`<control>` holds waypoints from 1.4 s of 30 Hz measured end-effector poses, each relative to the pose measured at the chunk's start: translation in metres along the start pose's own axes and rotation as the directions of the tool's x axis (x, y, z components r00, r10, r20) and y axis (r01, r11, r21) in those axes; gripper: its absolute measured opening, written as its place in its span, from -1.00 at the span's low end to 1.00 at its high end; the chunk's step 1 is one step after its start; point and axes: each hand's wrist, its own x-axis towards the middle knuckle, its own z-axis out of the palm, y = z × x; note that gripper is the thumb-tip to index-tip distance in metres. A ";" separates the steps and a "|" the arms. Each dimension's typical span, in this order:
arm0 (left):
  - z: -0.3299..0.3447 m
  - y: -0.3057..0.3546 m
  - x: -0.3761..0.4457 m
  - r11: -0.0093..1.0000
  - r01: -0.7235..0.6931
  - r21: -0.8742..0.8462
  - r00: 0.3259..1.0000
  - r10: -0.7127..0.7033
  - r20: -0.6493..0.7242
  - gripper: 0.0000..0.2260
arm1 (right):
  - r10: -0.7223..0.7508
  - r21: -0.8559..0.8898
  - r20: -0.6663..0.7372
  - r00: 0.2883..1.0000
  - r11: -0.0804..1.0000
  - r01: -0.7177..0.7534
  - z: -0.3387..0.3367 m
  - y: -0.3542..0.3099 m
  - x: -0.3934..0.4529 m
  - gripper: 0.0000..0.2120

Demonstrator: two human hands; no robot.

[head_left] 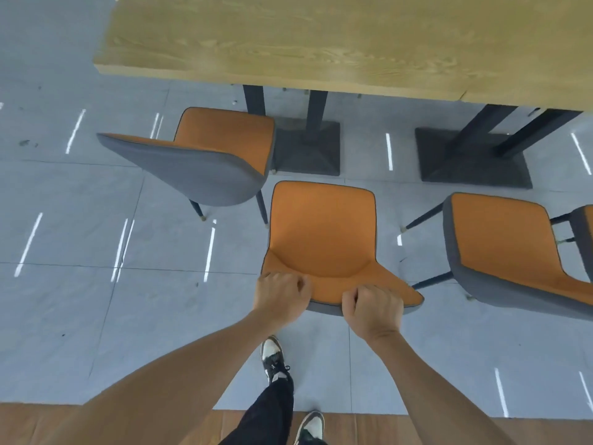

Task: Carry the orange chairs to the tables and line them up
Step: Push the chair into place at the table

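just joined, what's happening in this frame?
A person grips the top edge of the middle orange chair's backrest with both the left hand and the right hand, facing the wooden table. To its left, another chair sits angled, its seat partly under the table. A third chair stands to the right. The held one sits short of the table edge, so the row isn't lined up yet.
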 end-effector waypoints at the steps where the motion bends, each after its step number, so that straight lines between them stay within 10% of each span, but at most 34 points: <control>1: -0.009 -0.002 0.019 1.000 -0.004 -0.010 1.000 0.004 -0.004 -0.50 | 0.012 -0.006 0.009 1.000 1.000 -0.012 0.001 -0.003 0.020 -0.64; 17: -0.086 0.031 0.238 0.998 0.013 -0.058 0.999 -0.015 -0.048 -0.51 | 0.008 -0.049 0.017 1.000 0.999 -0.007 0.003 0.025 0.259 -0.61; 38: -0.114 0.032 0.304 0.999 0.043 0.028 0.996 -0.041 -0.073 -0.53 | -0.097 0.019 -0.121 0.988 0.995 0.100 0.011 0.029 0.335 -0.63; 42: -0.106 0.057 0.306 1.000 0.005 0.001 0.998 -0.005 -0.070 -0.50 | -0.062 -0.054 0.043 0.997 0.996 0.065 0.000 0.056 0.344 -0.63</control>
